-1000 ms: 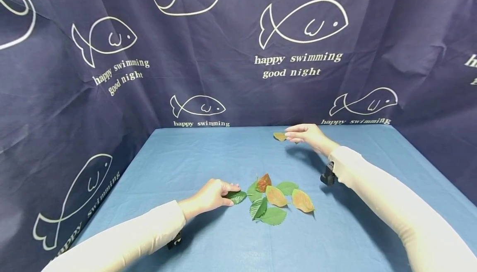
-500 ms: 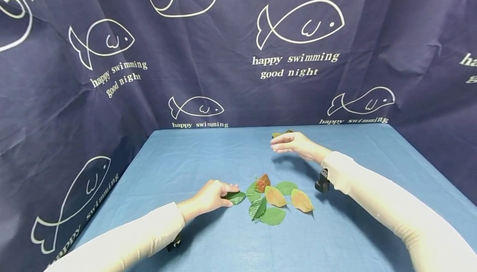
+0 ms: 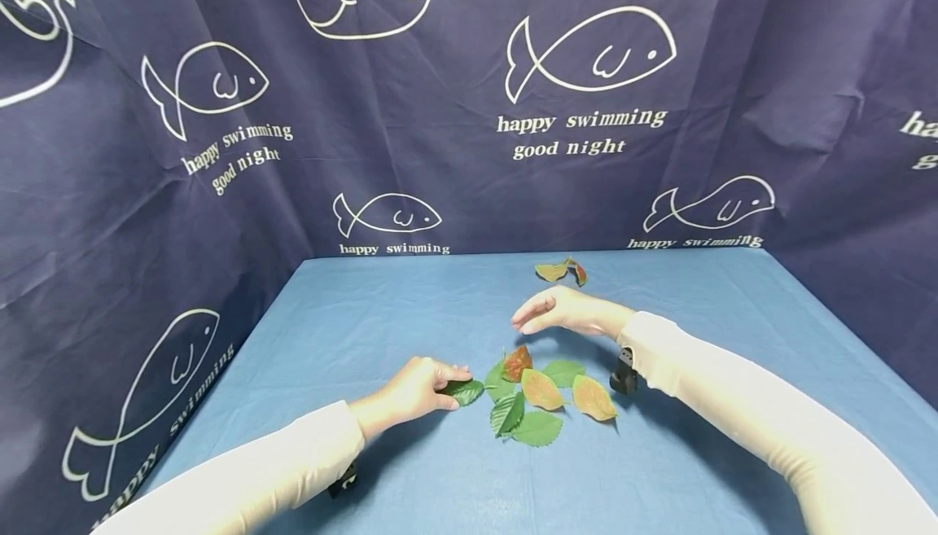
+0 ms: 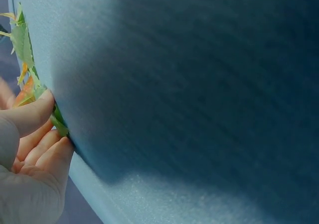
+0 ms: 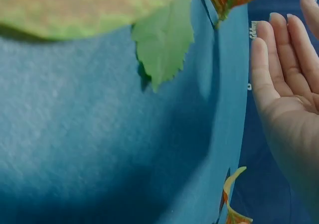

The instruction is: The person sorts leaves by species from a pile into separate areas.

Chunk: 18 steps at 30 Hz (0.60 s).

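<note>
My left hand [image 3: 416, 384] is low over the blue cloth, thumb and fingers holding a dark green leaf [image 3: 466, 392] along its edges. In the left wrist view, that leaf [image 4: 59, 122] shows between the thumb and fingertips. To its right lies a loose cluster: a reddish-brown leaf [image 3: 517, 363], two orange-yellow leaves [image 3: 541, 389] and several green leaves [image 3: 538, 428], some overlapping. Beyond the cluster my right hand [image 3: 567, 311] hovers with nothing in it. Its fingers [image 5: 289, 55] look extended and relaxed in the right wrist view.
Near the table's back edge lie a yellowish leaf [image 3: 551, 272] and a red-and-green leaf [image 3: 579, 273], close together. A blue cloth [image 3: 381, 307] covers the table. Dark curtains [image 3: 469, 152] with white fish prints stand behind and at the sides.
My right hand has left the leaves at the back edge and moved nearer and leftward, toward the cluster, uncovering both back leaves. The left hand stays at the dark green leaf.
</note>
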Available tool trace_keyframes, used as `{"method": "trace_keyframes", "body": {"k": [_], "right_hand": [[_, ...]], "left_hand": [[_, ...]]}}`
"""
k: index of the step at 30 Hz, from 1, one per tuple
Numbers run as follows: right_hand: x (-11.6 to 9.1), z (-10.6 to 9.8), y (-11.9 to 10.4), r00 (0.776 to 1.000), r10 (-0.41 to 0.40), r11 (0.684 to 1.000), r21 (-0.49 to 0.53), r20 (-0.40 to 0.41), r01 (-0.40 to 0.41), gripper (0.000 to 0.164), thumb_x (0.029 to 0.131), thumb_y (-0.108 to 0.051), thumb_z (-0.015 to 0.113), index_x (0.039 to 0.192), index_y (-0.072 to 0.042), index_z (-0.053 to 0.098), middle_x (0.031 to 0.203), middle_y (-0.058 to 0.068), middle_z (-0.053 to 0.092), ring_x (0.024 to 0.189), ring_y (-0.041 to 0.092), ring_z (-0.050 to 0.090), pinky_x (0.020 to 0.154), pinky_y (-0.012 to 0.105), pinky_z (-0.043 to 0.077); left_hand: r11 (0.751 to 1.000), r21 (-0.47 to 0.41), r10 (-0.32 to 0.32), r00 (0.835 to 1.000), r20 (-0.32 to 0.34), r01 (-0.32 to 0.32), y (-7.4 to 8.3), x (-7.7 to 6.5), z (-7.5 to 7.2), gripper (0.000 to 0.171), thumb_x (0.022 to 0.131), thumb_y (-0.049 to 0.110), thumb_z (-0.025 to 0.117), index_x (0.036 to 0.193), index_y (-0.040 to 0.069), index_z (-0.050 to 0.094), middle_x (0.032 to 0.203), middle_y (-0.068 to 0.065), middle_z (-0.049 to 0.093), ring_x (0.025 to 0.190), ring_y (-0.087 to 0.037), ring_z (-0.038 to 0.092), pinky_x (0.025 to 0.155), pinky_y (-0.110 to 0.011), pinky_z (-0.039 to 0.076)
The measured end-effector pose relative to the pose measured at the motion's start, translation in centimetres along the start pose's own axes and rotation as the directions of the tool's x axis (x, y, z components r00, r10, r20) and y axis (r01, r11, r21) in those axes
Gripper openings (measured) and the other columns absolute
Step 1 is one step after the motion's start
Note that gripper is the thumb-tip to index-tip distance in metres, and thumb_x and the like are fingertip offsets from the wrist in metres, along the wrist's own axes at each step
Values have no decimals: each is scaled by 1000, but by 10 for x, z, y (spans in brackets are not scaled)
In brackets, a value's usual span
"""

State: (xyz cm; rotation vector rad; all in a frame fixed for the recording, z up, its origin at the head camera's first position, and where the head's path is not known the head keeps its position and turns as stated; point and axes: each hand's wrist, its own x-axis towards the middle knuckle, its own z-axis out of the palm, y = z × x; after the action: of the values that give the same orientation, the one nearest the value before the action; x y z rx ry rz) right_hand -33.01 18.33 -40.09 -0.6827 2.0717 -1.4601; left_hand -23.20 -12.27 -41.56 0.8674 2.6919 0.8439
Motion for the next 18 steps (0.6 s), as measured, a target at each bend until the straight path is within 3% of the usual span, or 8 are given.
{"method": "trace_keyframes", "body": {"k": [6, 18], "right_hand": [[-1, 7, -1, 997, 13, 999, -47, 77, -9, 35, 86, -10, 73, 117, 5, 67, 111, 10, 73, 102, 14, 67, 95, 28, 50], [-4, 14, 3, 994, 27, 998, -62, 108, -21, 30, 84, -5, 74, 109, 10, 68, 95, 2, 76, 88, 10, 69, 85, 26, 54]], "left_hand": [[1000, 0, 21, 1000, -3, -21, -1, 0, 0, 45, 78, 10, 80, 121, 9, 70, 126, -9, 65, 122, -28, 58, 95, -41, 52], [1000, -16, 12, 1000, 3, -12, -1, 0, 0, 44, 78, 9, 79, 122, 9, 69, 127, -10, 64, 124, -28, 57, 94, -41, 53]]}}
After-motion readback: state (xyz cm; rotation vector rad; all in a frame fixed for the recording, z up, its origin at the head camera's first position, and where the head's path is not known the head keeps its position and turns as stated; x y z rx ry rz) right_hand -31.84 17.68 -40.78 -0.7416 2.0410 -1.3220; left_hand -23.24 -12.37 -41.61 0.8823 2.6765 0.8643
